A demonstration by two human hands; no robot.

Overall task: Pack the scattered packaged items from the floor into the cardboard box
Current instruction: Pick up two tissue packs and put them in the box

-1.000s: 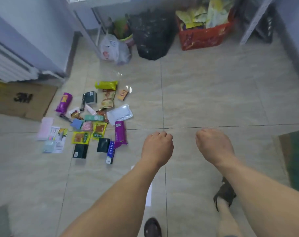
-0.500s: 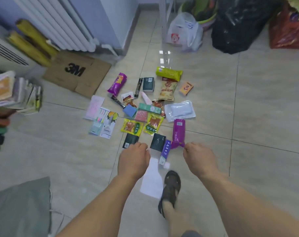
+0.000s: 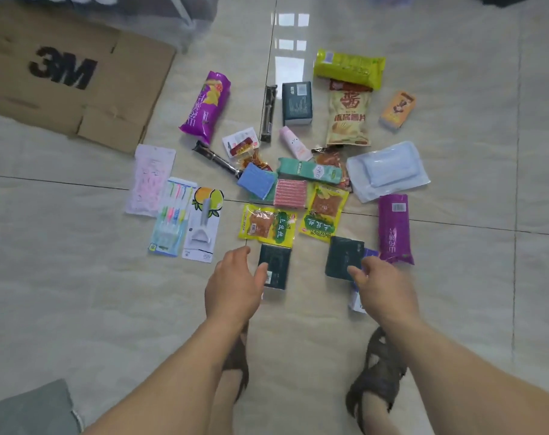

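Observation:
Several packaged items lie scattered on the tiled floor: a purple chip bag (image 3: 206,107), a yellow-green pack (image 3: 350,66), a toothbrush set (image 3: 171,215), yellow snack sachets (image 3: 268,227) and a purple pack (image 3: 393,229). The flattened 3M cardboard box (image 3: 63,73) lies at the upper left. My left hand (image 3: 234,285) hovers with spread fingers, its thumb at the edge of a dark green pack (image 3: 275,265). With relaxed fingers, my right hand (image 3: 383,287) reaches over a second dark green pack (image 3: 343,255) and partly hides a blue-white box (image 3: 356,301).
My two feet in dark sandals (image 3: 378,375) stand just behind the pile. A grey-green cloth (image 3: 28,412) lies at the lower left corner. Bare tile stretches to the right and to the lower left of the items.
The view has closed in on the pile as I bent down. Both hands have moved forward and uncurled, from short of the items to the two dark green packs.

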